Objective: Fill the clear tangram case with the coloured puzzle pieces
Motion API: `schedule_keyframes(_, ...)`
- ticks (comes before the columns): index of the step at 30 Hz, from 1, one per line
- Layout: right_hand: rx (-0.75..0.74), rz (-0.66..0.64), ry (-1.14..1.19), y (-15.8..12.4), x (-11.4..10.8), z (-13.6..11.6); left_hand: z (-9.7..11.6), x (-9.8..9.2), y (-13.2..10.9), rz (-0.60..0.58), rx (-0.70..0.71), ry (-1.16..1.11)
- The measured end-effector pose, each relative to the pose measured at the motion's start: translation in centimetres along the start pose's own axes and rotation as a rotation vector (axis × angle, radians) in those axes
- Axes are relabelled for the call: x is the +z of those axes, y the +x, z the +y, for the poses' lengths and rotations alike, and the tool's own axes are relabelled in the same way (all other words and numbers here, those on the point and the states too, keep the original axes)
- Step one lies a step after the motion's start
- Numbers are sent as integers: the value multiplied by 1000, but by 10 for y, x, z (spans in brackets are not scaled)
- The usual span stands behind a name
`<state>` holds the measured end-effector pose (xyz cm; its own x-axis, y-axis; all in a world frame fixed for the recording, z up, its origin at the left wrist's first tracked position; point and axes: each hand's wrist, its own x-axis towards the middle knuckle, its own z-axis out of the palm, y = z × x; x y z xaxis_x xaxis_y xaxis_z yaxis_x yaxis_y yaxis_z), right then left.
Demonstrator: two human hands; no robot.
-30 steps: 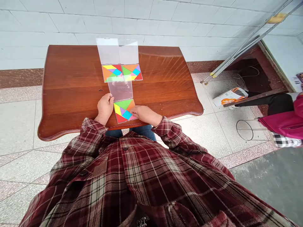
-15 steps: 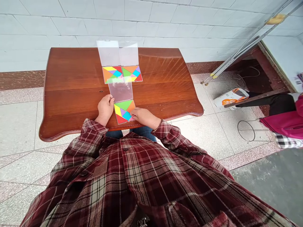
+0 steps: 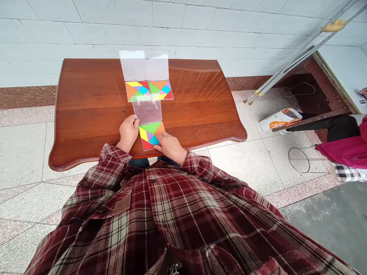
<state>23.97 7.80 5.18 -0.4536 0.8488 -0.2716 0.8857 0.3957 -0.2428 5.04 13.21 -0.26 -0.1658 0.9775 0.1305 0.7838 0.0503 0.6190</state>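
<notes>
A case of coloured tangram pieces [image 3: 149, 131] lies open near the table's front edge, its clear lid [image 3: 147, 110] raised behind it. My left hand [image 3: 129, 130] is closed at the case's left side, fingers pinched on its edge by the hinge. Over the lower right corner of the pieces rests my right hand [image 3: 169, 146], fingers spread and touching them, hiding that corner. Farther back, two more open cases, a left one [image 3: 137, 90] and a right one [image 3: 161, 89], stand side by side with their lids up, filled with coloured pieces.
The brown wooden table [image 3: 94, 110] stands against a tiled wall. To the right are crutches [image 3: 282, 72] leaning over the floor, a white and orange box [image 3: 280, 119], a wire stand [image 3: 298, 160] and a seated person's dark-clad leg [image 3: 329, 124].
My right hand has shifted slightly down and left over the lower right corner of the front case, its fingers now more spread. My left hand stays at the case's left edge.
</notes>
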Motion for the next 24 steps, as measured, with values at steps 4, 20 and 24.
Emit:
schedule_keyframes(4, 19, 3, 22, 1, 0, 1, 0, 0, 0, -7, -3, -6)
schedule_keyframes(20, 56, -18, 109, 6, 0, 0, -3, 2, 1, -2, 4, 1)
schedule_keyframes(24, 59, -4, 103, 6, 4, 1, -5, 3, 1, 3, 8, -3)
